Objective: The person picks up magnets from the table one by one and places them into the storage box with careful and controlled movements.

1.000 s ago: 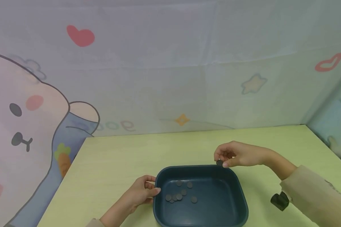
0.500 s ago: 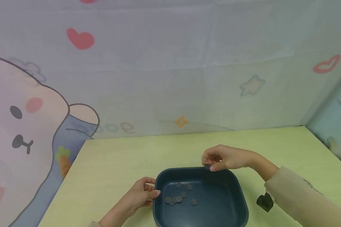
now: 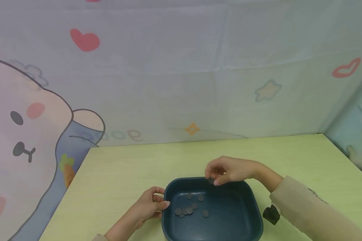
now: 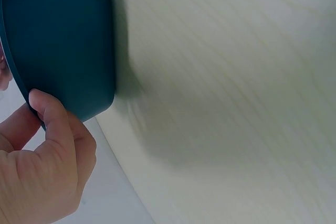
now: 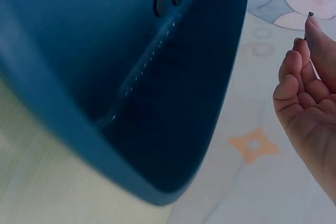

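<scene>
A dark blue rectangular basin (image 3: 229, 221) with rounded corners lies at the front of the table. My left hand (image 3: 149, 206) grips its left rim, thumb on one side and fingers on the other, as the left wrist view also shows. Over the far rim, my right hand (image 3: 229, 169) pinches a small dark round disc (image 3: 210, 180) between thumb and fingertips. In the right wrist view the disc (image 5: 310, 15) appears nearly edge-on. Several similar dark discs (image 3: 205, 213) lie flat on the basin floor, mostly in its left half; a few of them overlap or touch.
The pale yellow-green tabletop (image 3: 132, 167) spreads around the basin. A cloth backdrop (image 3: 175, 83) with printed cartoon figures hangs behind the table. A black device (image 3: 271, 214) sits at the underside of the right sleeve.
My right hand has moved left along the basin's far rim and slightly towards me, still pinching the disc. The left hand and the discs in the basin have stayed in place.
</scene>
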The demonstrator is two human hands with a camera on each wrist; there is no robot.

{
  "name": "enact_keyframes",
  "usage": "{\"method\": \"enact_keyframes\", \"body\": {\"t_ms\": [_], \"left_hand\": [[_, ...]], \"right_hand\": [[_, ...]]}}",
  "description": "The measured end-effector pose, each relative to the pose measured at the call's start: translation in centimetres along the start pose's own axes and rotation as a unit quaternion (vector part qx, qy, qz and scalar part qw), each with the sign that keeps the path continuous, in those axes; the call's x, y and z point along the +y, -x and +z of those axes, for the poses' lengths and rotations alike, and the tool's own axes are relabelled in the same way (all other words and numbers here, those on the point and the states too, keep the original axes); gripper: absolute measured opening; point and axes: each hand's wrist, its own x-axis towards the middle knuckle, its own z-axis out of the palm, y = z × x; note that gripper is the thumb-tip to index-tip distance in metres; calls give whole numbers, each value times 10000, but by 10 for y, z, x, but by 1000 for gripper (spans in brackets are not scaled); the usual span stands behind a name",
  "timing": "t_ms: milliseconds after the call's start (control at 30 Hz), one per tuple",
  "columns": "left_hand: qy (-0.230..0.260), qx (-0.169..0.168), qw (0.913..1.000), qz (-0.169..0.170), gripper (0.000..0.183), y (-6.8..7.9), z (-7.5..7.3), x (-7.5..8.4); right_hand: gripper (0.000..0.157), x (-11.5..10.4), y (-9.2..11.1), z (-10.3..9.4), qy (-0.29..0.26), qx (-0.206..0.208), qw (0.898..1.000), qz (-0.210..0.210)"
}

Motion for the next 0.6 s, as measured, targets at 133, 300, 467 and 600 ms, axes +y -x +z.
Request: {"method": "enact_keyframes", "body": {"t_ms": [133,300,467,600], "left_hand": [[10,7,10000,-24,39,-1,-1,0],[-15,60,10000,-46,39,-2,-1,-1],[-53,47,10000,-41,39,-1,0,-1],[-52,56,10000,-38,38,-1,0,-1]], "right_hand": [[17,0,-7,3,44,-211,9996,-177],[16,0,-13,8,23,-451,9989,-125],[16,0,-16,10,34,-500,9987,-110],[17,1,-18,12,79,-523,9984,-175]]}}
